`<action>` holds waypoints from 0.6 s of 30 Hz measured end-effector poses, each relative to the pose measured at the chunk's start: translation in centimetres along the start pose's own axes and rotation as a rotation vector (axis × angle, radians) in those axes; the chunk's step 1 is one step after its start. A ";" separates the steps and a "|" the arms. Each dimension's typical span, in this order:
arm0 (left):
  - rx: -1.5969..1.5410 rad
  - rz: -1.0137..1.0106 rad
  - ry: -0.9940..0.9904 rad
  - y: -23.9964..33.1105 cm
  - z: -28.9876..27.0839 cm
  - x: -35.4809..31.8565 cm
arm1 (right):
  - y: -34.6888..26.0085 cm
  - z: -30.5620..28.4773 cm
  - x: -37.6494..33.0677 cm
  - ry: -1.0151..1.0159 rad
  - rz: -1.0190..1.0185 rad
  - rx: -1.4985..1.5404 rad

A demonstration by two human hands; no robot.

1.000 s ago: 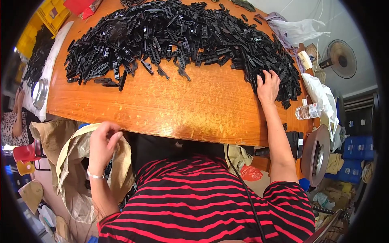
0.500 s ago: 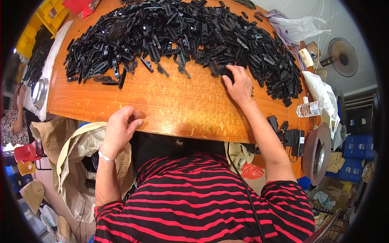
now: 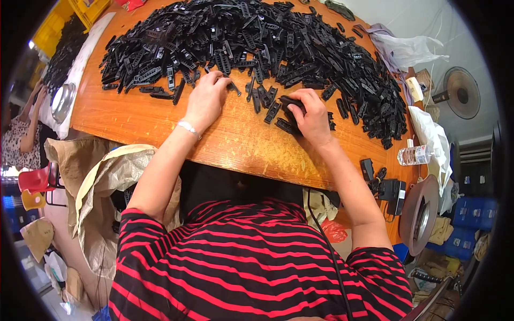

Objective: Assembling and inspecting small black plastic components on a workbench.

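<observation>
Hundreds of small black plastic parts (image 3: 257, 48) lie heaped across the far half of the wooden table (image 3: 160, 120). At the heap's near edge, the left hand (image 3: 206, 99) rests palm down, fingers curled onto a few loose pieces; whether it grips any I cannot tell. Just beside it, the right hand (image 3: 309, 116) is closed around a dark bundle of parts (image 3: 292, 104), pressed against the tabletop.
</observation>
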State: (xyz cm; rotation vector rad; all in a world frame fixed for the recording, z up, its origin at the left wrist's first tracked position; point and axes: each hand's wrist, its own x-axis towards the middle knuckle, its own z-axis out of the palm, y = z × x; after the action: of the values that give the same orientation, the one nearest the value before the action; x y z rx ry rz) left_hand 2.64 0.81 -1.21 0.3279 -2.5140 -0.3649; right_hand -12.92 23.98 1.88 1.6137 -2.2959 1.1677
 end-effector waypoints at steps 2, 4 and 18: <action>0.030 0.001 -0.043 -0.6 0.6 0.3 | -1.9 0.3 -0.3 0.028 -0.012 0.057; 0.069 0.026 -0.058 -0.7 0.8 0.5 | -3.6 1.5 -1.2 -0.035 -0.051 0.123; -0.234 -0.030 0.027 1.3 -2.2 -2.7 | -4.6 4.7 -2.3 -0.169 -0.091 0.050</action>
State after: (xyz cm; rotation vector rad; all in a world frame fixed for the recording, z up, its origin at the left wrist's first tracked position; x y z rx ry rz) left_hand 5.85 2.40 -0.40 0.2760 -2.4109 -0.6556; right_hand -6.54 22.09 -0.17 1.8815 -2.2788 1.1164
